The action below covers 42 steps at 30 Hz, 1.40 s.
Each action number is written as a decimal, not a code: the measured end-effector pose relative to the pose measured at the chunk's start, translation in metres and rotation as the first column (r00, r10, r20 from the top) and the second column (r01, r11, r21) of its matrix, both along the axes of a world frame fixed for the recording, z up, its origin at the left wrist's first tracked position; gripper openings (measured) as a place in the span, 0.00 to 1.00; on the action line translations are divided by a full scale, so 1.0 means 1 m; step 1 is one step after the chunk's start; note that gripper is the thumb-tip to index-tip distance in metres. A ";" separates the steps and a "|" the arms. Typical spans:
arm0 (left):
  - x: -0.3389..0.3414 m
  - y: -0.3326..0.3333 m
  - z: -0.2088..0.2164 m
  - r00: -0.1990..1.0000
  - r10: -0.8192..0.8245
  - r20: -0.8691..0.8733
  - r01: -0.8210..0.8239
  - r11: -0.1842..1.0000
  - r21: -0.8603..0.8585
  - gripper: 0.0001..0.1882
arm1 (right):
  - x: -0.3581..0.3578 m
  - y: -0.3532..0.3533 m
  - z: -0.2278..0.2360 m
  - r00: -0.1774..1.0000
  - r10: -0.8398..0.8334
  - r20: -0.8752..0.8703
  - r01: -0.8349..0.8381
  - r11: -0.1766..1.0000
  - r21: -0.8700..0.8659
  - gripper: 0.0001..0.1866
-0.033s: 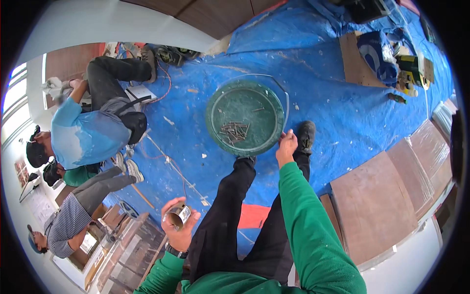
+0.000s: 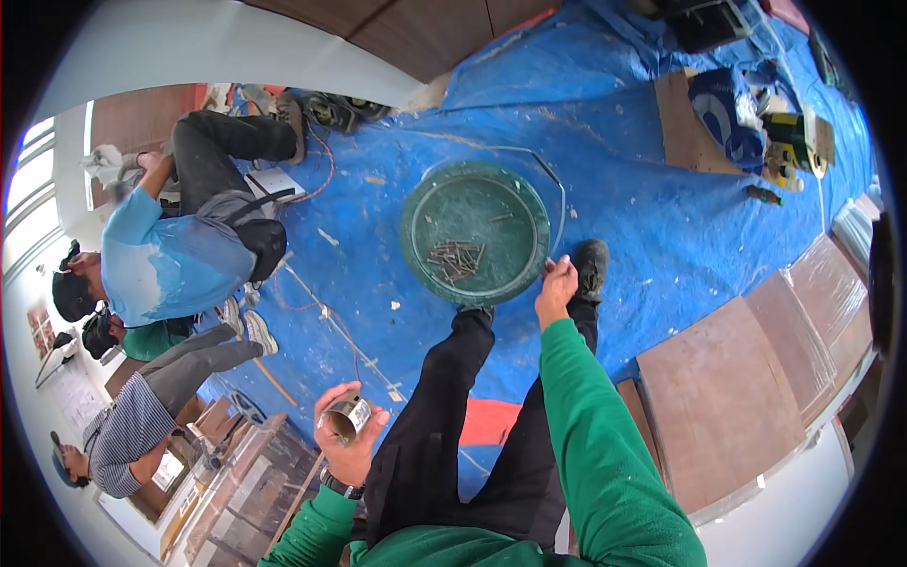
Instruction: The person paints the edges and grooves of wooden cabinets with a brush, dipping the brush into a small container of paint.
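My left hand (image 2: pixel 348 439) is wrapped around a short brown cardboard tube (image 2: pixel 348 416) with a pale label, its hollow end facing up. My right hand (image 2: pixel 556 291) is pinched close to the right edge of a dark green bucket (image 2: pixel 412 250); whether anything is between the fingertips, I cannot make out. A thin wire handle (image 2: pixel 563 194) loops out past the bucket's far right side. Several rusty nails or screws (image 2: pixel 456 259) lie in a pile on the bucket's round inner face, and a single one (image 2: pixel 502 217) lies apart.
Blue tarp (image 2: pixel 624 189) covers the floor. Brown boards (image 2: pixel 718 406) stand at the right, with a box of bottles and bags (image 2: pixel 699 132) beyond. On the left, a person in a blue shirt (image 2: pixel 179 255) crouches, near another in stripes (image 2: pixel 142 425). My shoe (image 2: pixel 591 269) is beside the bucket.
The bucket sits slightly lower and farther right in the picture, and its wire handle has swung a little to the right. Both hands hold nearly the same positions.
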State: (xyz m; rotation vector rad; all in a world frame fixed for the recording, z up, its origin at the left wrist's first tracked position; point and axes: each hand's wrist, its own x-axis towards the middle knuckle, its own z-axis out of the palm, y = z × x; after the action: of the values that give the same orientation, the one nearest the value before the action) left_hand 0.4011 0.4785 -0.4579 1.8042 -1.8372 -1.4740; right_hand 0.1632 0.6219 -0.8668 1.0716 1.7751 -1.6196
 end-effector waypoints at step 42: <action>-0.201 0.002 0.095 0.947 -0.095 -0.306 0.084 0.995 -0.048 0.37 | -0.259 0.152 0.233 0.476 0.765 -0.434 -0.512 0.642 0.570 0.13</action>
State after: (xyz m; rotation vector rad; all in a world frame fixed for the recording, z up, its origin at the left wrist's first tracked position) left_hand 0.1996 0.4801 -0.3625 1.3943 -1.7928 -1.6367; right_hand -0.0954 0.7735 -0.6334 -0.2165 2.5792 -1.2064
